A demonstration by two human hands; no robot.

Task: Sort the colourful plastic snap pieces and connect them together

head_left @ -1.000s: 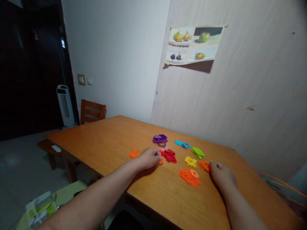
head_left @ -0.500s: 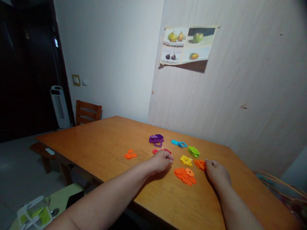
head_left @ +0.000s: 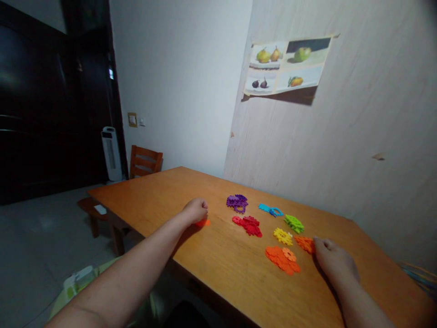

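My left hand is closed, its fingers curled, just above some flat orange pieces at the left of the tabletop. The hand covers most of them, and whatever is in its fingers is hidden. At the right, my right hand rests with curled fingers against a pile of darker orange gear pieces; its fingertips are out of sight. Between the hands lie red gear pieces, a yellow gear piece and a heap of flat orange toothed discs.
Purple gear pieces, blue ones and a green stack lie farther back on the wooden table. A wall stands behind it. At the far left are a wooden chair and a low stool.
My left hand has moved left from the red pieces to the small orange group, uncovering the red pile. My right hand stays by the orange gears. The view has turned left.
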